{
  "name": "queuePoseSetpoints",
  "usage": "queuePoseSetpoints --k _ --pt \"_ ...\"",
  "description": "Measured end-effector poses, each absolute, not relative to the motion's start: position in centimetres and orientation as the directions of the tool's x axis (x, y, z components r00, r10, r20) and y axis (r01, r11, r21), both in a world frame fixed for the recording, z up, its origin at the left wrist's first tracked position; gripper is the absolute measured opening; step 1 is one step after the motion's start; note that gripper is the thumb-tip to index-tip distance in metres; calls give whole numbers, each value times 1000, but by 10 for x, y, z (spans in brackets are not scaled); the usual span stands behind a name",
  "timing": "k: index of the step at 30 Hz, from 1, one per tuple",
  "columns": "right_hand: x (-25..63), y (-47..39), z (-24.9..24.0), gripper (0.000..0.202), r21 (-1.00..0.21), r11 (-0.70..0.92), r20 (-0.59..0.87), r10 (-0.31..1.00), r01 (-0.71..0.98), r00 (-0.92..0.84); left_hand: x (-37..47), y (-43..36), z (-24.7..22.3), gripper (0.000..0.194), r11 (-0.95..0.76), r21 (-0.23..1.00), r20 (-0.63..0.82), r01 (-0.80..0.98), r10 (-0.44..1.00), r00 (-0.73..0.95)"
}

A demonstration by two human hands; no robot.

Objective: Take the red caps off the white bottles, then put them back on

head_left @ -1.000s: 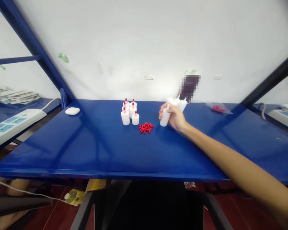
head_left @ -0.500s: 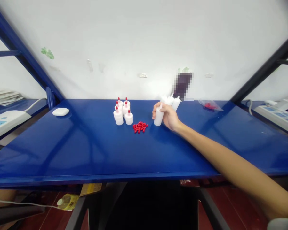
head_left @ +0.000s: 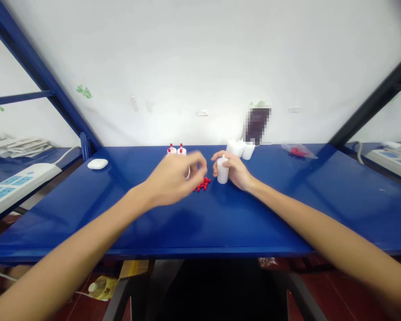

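Observation:
My right hand [head_left: 235,169] is wrapped round a white squeeze bottle [head_left: 222,174], which stands upright at the table's middle; its narrow tip is bare. My left hand [head_left: 175,178], slightly blurred, hovers over a pile of small red caps [head_left: 204,183] and hides part of it. Its thumb and forefinger curl together into a ring, and whatever lies at their tips, if anything, cannot be made out. Behind that hand stand several white bottles with red caps [head_left: 181,150], mostly covered. Beyond my right hand several more white bottles [head_left: 234,147] are grouped near the wall.
A clear bag of red caps [head_left: 299,151] lies at the back right of the blue table [head_left: 220,223]. At the left sits a white rounded case [head_left: 97,164]. Power strips [head_left: 18,185] rest beyond both sides. A pixelated dark patch [head_left: 258,125] is against the wall.
My left hand has come in from the lower left and now hangs over the red caps. My right hand still holds the bottle in nearly the same place. The view has tilted slightly.

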State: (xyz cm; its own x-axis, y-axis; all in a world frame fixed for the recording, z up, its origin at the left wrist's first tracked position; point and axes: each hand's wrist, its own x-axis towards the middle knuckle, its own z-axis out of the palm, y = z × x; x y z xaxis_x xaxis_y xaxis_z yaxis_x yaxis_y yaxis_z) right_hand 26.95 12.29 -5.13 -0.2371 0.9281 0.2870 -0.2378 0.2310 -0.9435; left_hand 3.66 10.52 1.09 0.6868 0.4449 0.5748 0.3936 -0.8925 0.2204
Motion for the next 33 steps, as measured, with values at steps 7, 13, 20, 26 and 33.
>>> queuePoseSetpoints --k 7,13,20,26,33 --pt "272 126 -60 26 -941 283 328 896 -184 -300 44 129 -32 19 -891 -205 270 405 346 898" --pt "270 119 -49 39 -947 314 322 904 -72 -280 39 130 -45 22 -927 -162 387 337 255 886" --pt "264 101 -38 14 -863 455 349 851 219 -392 47 115 -44 6 -872 405 747 275 489 451" --pt "256 90 -34 15 -711 590 359 773 383 -523 52 109 -51 10 -797 587 678 142 580 452" --pt "257 91 -33 39 -726 562 350 797 396 -492 53 107 -54 10 -809 571 652 141 551 521"
